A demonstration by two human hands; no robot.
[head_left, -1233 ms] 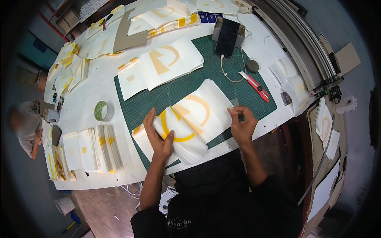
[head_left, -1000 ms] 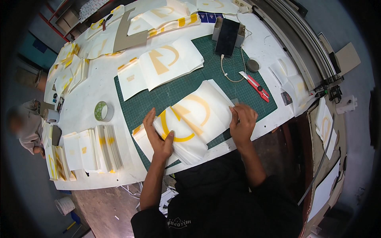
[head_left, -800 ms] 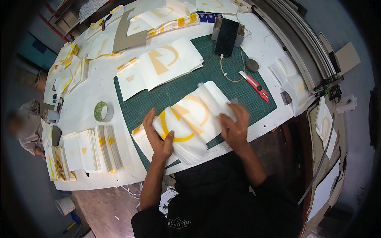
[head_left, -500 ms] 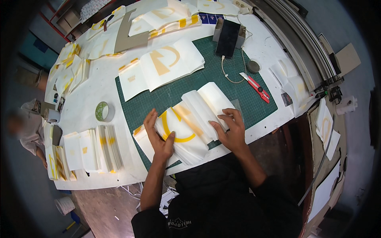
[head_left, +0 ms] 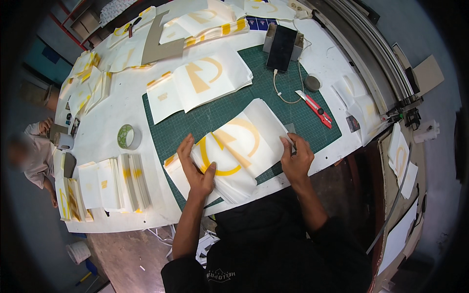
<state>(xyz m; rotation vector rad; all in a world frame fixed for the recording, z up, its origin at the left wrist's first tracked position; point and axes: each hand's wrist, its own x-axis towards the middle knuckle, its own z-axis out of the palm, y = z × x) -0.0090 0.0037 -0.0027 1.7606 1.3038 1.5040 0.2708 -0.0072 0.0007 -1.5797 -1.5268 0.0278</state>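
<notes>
A bundle of white printed sheets (head_left: 234, 139) with yellow and pale-orange curved shapes lies on the near part of the green cutting mat (head_left: 317, 141). My left hand (head_left: 196, 176) rests against its left part, fingers stretched and apart, thumb on the paper. At the right edge, my right hand (head_left: 297, 158) pinches the top sheet between thumb and fingers. That sheet spreads over to the right, its pale print showing. Farther back on the mat lies another white printed stack (head_left: 210, 75).
A red utility knife (head_left: 315, 110) and a phone (head_left: 282, 46) on a stand with a cable are at the mat's right. A tape roll (head_left: 128, 137) stands left of the mat, beyond folded paper stacks (head_left: 115, 183). Another person (head_left: 39, 154) is at the far left.
My right hand has moved right, drawing the curled sheet out flatter so its pale print shows. My left hand has stayed in place. The other person's arm has risen.
</notes>
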